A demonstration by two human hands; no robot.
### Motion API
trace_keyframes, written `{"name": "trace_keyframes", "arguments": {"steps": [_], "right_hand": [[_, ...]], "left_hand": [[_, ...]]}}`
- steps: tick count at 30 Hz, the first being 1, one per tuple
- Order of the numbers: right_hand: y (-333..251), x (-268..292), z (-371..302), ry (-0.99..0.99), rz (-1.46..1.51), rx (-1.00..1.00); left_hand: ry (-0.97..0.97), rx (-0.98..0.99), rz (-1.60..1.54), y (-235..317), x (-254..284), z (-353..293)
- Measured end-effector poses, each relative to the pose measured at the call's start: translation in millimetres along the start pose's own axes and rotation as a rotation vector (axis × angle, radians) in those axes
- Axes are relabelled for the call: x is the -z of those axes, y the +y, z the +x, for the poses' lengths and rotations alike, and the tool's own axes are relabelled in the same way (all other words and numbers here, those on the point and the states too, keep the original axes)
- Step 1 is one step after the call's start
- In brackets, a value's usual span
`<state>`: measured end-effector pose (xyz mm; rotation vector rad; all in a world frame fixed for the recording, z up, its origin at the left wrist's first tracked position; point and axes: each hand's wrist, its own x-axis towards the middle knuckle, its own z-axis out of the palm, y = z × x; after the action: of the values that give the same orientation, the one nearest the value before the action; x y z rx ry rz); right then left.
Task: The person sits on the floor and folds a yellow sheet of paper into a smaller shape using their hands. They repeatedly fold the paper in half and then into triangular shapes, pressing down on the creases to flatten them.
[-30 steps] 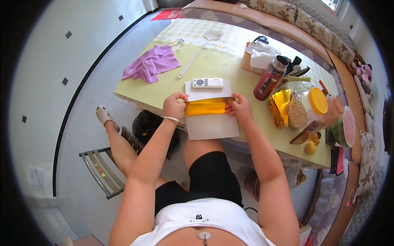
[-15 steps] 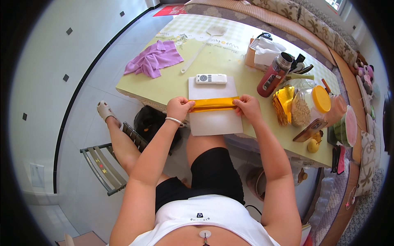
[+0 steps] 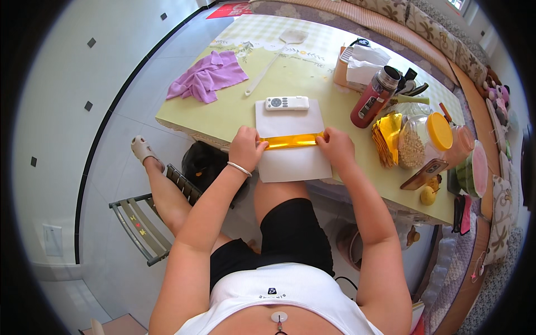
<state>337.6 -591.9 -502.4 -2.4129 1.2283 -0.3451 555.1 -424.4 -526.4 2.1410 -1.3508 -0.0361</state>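
Observation:
A folded strip of shiny gold foil paper (image 3: 291,142) stretches sideways over a white sheet (image 3: 293,167) at the table's near edge. My left hand (image 3: 245,148) is closed on the strip's left end, thumb and fingers pinching it. At the other end my right hand (image 3: 336,147) pinches the strip the same way. A white remote control (image 3: 287,103) lies across the sheet's far end, beyond the strip. To the right of my right hand lies a stack of gold foil sheets (image 3: 386,137).
On the table's right are a dark red flask (image 3: 373,100), a yellow-lidded jar (image 3: 413,146), a tissue box (image 3: 349,75), a phone (image 3: 424,173) and a yellow fruit (image 3: 428,195). A purple cloth (image 3: 209,78) and a white spatula (image 3: 268,70) lie farther left. A folding stool (image 3: 142,226) stands below left.
The gold strip now looks flatter and smoother; the crease or gap along it no longer shows. Both hands have stayed at its ends, with their fingers slightly shifted.

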Motion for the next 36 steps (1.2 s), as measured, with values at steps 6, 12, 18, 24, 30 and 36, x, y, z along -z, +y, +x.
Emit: {"name": "trace_keyframes", "arguments": {"steps": [6, 12, 18, 24, 30, 36], "right_hand": [[-6, -31, -14, 0.244, -0.376, 0.693], [7, -32, -34, -0.044, -0.248, 0.609], [33, -17, -17, 0.053, -0.243, 0.673], [-13, 2, 1, -0.035, -0.678, 0.815], [-2, -11, 30, -0.063, -0.559, 0.809], [2, 15, 21, 0.032, 0.112, 0.472]], "left_hand": [[0.069, -0.745, 0.351, 13, -4, 7], [-0.088, -0.689, 0.438, -6, 1, -10], [-0.034, -0.581, 0.386, -22, 5, -31], [0.008, -0.561, 0.286, 35, 19, 8], [-0.084, -0.622, 0.348, 58, -10, 28], [0.105, -0.574, 0.341, 59, -13, 37]]}}
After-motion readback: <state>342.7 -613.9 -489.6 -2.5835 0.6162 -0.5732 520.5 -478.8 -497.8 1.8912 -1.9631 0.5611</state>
